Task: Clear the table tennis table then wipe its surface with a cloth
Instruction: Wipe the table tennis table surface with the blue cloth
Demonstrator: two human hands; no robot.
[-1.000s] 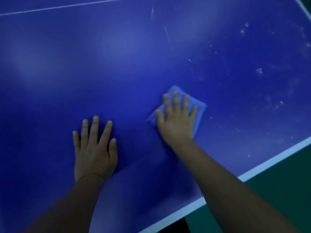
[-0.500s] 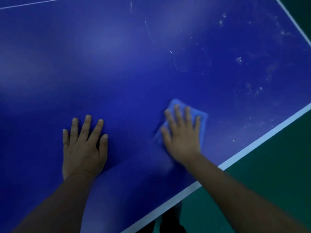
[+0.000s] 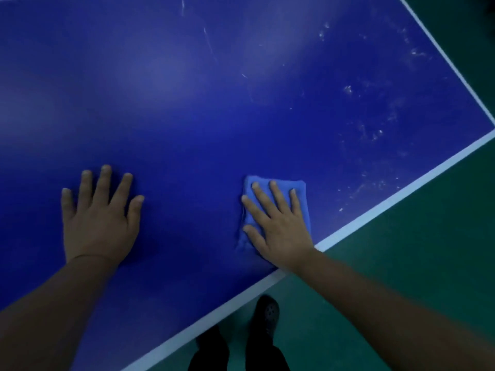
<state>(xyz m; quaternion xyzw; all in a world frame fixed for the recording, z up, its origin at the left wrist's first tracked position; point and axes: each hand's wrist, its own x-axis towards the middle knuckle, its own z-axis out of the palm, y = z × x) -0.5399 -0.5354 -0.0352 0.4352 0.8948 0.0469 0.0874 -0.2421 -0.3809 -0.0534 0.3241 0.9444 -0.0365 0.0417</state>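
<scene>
The blue table tennis table [image 3: 214, 116] fills most of the view, with a white line along its near edge. A folded blue cloth [image 3: 301, 188] lies flat on it close to that edge. My right hand [image 3: 278, 223] presses on the cloth with straight, spread fingers, covering most of it. My left hand [image 3: 100, 218] rests flat on the bare table surface to the left, fingers spread, holding nothing. Whitish smudges and specks [image 3: 375, 129] mark the table to the right of the cloth.
The white near edge line [image 3: 401, 194] runs diagonally from lower left to upper right; the table's right edge [image 3: 442, 52] meets it at a corner. Green floor [image 3: 415, 263] lies beyond. My dark shoes [image 3: 265, 314] stand under the near edge.
My right hand has slid the cloth toward the near edge of the table. The left hand stays flat on the surface. The view has shifted, showing more floor and my feet.
</scene>
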